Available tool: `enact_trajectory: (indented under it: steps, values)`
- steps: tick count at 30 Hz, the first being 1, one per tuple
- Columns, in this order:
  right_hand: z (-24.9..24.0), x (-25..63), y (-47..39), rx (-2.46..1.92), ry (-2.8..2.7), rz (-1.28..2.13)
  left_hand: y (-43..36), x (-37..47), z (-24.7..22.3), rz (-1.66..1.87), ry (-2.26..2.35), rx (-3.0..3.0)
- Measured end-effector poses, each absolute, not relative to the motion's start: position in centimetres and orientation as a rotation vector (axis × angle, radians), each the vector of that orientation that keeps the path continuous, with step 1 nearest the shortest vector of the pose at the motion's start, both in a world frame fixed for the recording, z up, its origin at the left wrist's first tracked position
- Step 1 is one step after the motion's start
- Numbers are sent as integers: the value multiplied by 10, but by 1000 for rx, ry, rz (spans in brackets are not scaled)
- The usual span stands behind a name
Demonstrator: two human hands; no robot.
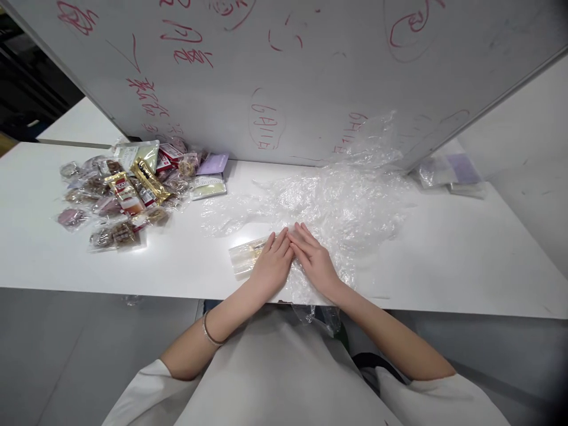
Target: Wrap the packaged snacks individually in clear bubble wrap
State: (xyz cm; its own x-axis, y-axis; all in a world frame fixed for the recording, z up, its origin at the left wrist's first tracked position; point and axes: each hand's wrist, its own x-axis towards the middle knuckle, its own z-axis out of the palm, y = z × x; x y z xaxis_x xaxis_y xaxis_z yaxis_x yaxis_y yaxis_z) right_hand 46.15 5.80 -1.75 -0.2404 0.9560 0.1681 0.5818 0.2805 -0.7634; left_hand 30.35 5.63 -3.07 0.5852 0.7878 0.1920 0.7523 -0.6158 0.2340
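Note:
My left hand (273,260) lies flat with fingers stretched out, over a clear plastic packet (242,259) near the table's front edge. Something gold-coloured shows inside the packet; the hand covers the rest of it. My right hand (315,260) rests palm down on a crumpled heap of clear plastic film (355,201), its fingers extended. The fingertips of both hands meet or nearly meet. Part of the film hangs over the front edge of the table.
A pile of wrapped snacks (110,195) covers the left part of the white table (190,260), with a gold-wrapped bar (148,180) on top. Purple-and-clear packets (459,168) lie at the right. A whiteboard (310,77) with red writing stands behind the film.

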Motion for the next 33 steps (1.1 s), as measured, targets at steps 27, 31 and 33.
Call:
enact_trajectory:
  steps: [27,31,33]
  values:
    - [-2,460,40,-951,-2714,634,35,222,28,398,640,2609]
    - [-10,447,33,-1059,-2593,627,39,234,31,308,900,2462]
    - [-11,443,34,-1112,-2522,625,47,237,31,273,1023,2287]
